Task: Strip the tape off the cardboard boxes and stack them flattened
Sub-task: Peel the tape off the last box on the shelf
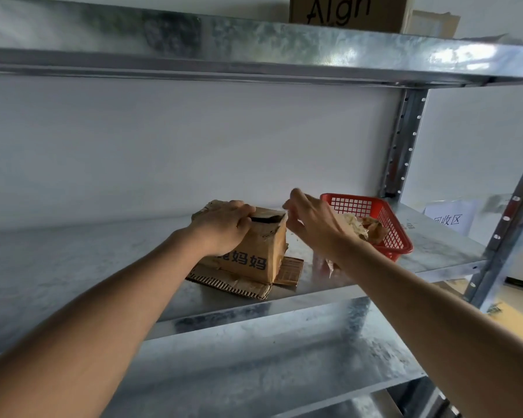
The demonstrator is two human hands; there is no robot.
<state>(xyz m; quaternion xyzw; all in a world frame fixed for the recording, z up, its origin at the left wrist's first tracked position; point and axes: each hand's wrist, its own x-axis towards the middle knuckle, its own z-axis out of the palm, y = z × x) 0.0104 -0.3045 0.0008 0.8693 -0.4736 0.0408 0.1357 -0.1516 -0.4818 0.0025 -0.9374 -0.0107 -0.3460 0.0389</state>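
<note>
— What are the hands doing?
— Left hand (224, 229) grips the cardboard box (255, 251) top; right hand (311, 224), fingers loosely apart, hovers just beside it.
— And the box?
— On flattened cardboard (239, 283), left of the red basket (387, 224). Looks light, crushable; hold near corners.

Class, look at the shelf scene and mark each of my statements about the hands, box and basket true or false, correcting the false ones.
1. The left hand grips the top of the cardboard box. True.
2. The box stands on the floor. False: it stands on flattened cardboard on the metal shelf.
3. The basket is blue. False: it is red.
4. The basket lies to the right of the box. True.
5. The right hand is inside the basket. False: it is raised beside the box.
</note>
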